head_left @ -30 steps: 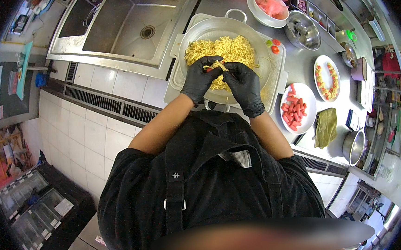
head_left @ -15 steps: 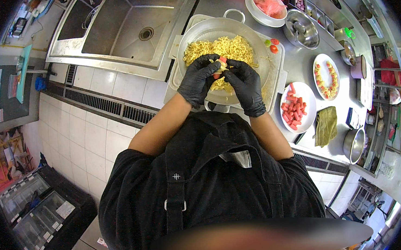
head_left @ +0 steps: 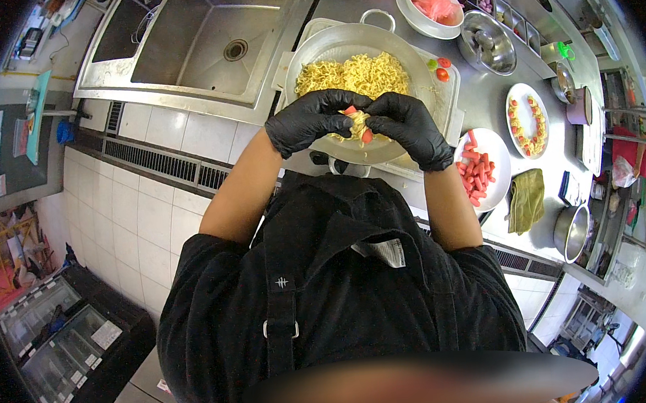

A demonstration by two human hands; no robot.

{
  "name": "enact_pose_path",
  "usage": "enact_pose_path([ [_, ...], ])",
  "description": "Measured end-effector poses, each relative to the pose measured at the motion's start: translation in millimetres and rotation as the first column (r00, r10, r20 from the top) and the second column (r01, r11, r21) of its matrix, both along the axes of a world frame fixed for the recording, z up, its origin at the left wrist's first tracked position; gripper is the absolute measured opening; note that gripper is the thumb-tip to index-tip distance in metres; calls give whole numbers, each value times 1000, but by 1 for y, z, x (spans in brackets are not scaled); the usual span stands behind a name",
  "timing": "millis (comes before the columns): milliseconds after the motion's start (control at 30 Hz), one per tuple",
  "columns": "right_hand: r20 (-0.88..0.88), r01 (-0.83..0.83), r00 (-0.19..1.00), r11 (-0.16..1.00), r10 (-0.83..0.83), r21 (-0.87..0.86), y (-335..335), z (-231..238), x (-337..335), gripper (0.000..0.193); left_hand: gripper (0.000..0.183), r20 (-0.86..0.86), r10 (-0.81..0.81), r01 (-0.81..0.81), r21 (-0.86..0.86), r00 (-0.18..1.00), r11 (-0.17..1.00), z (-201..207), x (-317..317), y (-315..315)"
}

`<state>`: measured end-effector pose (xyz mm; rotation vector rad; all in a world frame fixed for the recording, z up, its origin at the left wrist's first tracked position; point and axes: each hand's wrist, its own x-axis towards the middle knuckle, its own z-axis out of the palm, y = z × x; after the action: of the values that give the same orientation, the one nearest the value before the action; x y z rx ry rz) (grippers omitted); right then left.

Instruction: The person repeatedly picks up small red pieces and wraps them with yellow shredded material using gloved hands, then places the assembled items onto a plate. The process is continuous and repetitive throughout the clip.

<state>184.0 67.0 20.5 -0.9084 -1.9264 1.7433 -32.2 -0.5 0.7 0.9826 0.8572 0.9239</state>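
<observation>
Left hand (head_left: 306, 125) and right hand (head_left: 412, 132), both gloved, pinch a noodle-wrapped sausage (head_left: 359, 123) between their fingertips, over the near part of the wide pan (head_left: 422, 82), beside the noodle heap (head_left: 375, 73); a slack pinch could let the strands uncoil; too hard a squeeze might push the sausage out or tear them.

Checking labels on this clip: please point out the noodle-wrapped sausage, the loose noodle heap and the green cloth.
Noodle-wrapped sausage (head_left: 359, 124), head view: its noodle-covered middle.
Loose noodle heap (head_left: 359, 76), head view: its visible middle.
Green cloth (head_left: 527, 201), head view: middle of its upper surface.
</observation>
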Motion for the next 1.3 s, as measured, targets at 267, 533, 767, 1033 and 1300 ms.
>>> enact_pose_path([
  [267, -203, 204, 941, 933, -270, -296, -2, -39, -8, 19, 35, 444, 321, -223, -259, 836, 940, -15, 20, -3],
  [533, -126, 409, 895, 901, -427, -146, -16, -58, -14, 20, 41, 138, 398, -403, 12, 907, 915, -33, 37, -3],
  [767, -94, 433, 901, 879, -423, 200, -19, -60, -13, 20, 42, 150, 344, -332, -95, 927, 938, -16, 31, 0],
  [1033, -147, 424, 871, 869, -468, -257, -15, -46, -12, 21, 23, 422, 529, -362, -416, 736, 834, -27, 23, -1],
  [1300, -293, 373, 746, 739, -598, -561, -13, -58, -18, 20, 16, 438, 510, -378, -355, 741, 855, -18, 23, -3],
])
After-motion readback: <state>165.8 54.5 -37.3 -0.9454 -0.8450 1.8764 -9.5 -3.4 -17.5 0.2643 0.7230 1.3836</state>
